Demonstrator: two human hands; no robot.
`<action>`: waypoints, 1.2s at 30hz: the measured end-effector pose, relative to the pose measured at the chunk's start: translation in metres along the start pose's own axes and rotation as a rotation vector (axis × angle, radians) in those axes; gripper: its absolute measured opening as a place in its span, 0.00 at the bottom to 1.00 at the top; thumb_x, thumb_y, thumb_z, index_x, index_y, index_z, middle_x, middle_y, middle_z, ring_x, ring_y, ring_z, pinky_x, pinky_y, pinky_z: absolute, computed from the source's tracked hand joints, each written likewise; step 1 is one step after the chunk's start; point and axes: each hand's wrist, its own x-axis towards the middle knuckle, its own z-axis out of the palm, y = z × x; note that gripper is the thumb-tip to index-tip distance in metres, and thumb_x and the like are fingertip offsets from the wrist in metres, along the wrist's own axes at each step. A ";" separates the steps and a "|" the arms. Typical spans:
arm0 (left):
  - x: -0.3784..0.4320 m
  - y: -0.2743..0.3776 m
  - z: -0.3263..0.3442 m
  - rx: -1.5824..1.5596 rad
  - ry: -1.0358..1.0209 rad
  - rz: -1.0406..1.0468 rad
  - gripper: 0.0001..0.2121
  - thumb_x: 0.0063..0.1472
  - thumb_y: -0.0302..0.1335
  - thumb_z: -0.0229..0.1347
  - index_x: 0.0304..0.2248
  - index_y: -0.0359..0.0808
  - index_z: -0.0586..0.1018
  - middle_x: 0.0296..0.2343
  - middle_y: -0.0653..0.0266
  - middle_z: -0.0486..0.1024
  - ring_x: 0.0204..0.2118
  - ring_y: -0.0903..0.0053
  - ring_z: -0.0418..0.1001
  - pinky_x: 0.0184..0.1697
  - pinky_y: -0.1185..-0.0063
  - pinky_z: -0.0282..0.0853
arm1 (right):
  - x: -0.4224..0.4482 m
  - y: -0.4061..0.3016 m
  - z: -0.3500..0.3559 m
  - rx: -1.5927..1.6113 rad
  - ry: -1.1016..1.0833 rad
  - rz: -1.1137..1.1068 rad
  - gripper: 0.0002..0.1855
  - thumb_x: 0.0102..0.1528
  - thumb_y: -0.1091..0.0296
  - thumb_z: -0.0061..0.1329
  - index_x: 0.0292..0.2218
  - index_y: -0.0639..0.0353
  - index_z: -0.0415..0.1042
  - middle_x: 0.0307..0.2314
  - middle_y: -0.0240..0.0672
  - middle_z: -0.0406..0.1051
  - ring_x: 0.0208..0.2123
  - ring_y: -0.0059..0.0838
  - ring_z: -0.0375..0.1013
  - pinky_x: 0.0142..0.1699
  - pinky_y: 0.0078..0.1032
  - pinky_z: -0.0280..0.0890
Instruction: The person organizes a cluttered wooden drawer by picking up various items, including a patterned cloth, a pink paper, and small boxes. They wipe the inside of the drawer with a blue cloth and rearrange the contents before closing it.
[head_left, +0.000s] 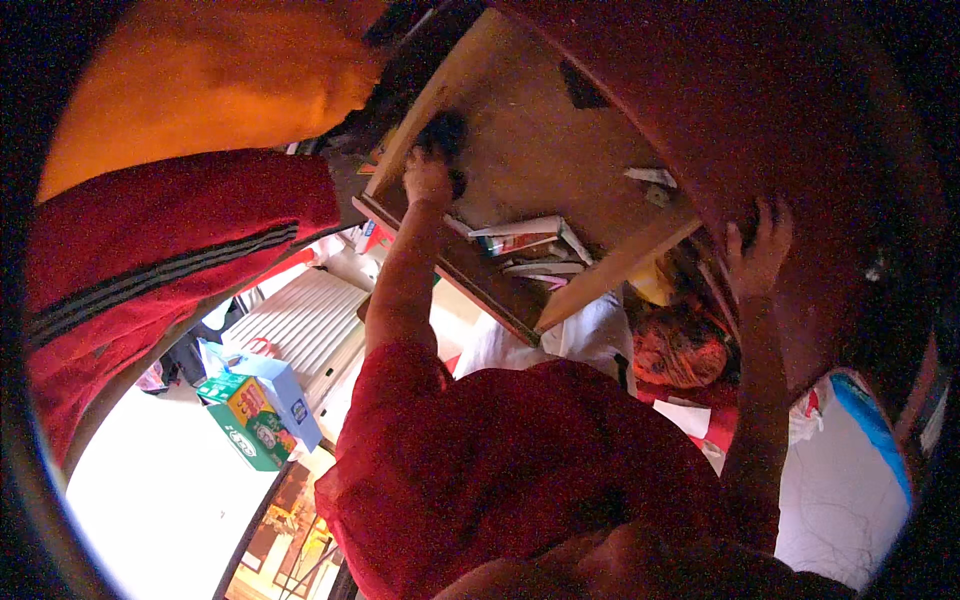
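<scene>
Before me is a pulled-out wooden drawer (517, 150), lying skewed in view. My left hand (429, 178) reaches inside it, near its left side wall. The fingers are bent beside a dark object or shadow (444, 133); whether they grip anything is too dim to tell. My right hand (761, 247) rests with spread fingers against a dark red surface (810, 135) to the right of the drawer. Several papers or thin boxes (525, 236) are bunched in the drawer's near corner. A pale flat piece (651, 176) and a small roundish item (658, 196) lie toward its right side.
Red fabric with grey stripes (165, 262) and an orange cloth (225, 75) hang at left. Below them are a green carton (244, 424), a light blue box (281, 397) and a ribbed white panel (300, 322). A patterned red bundle (679, 349) sits under the drawer's right side.
</scene>
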 end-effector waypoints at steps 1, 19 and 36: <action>-0.012 -0.006 0.001 0.013 -0.031 -0.015 0.16 0.52 0.29 0.46 0.42 0.40 0.67 0.38 0.51 0.64 0.40 0.58 0.66 0.34 0.69 0.69 | 0.000 0.000 -0.002 -0.001 -0.018 0.013 0.30 0.49 0.50 0.44 0.49 0.56 0.58 0.50 0.50 0.49 0.51 0.52 0.50 0.54 0.47 0.45; -0.037 0.185 -0.045 -0.250 0.184 0.662 0.15 0.44 0.29 0.51 0.35 0.45 0.75 0.39 0.58 0.64 0.46 0.61 0.59 0.38 0.63 0.64 | 0.004 0.002 0.001 -0.020 -0.022 0.025 0.31 0.48 0.49 0.44 0.50 0.53 0.56 0.50 0.49 0.50 0.51 0.52 0.49 0.54 0.47 0.45; -0.108 0.230 -0.008 -0.265 -0.009 1.043 0.14 0.49 0.32 0.47 0.37 0.43 0.73 0.36 0.64 0.66 0.41 0.66 0.62 0.39 0.60 0.59 | 0.002 0.001 0.004 -0.025 0.056 -0.009 0.28 0.52 0.47 0.39 0.49 0.53 0.57 0.48 0.45 0.52 0.51 0.47 0.51 0.53 0.44 0.47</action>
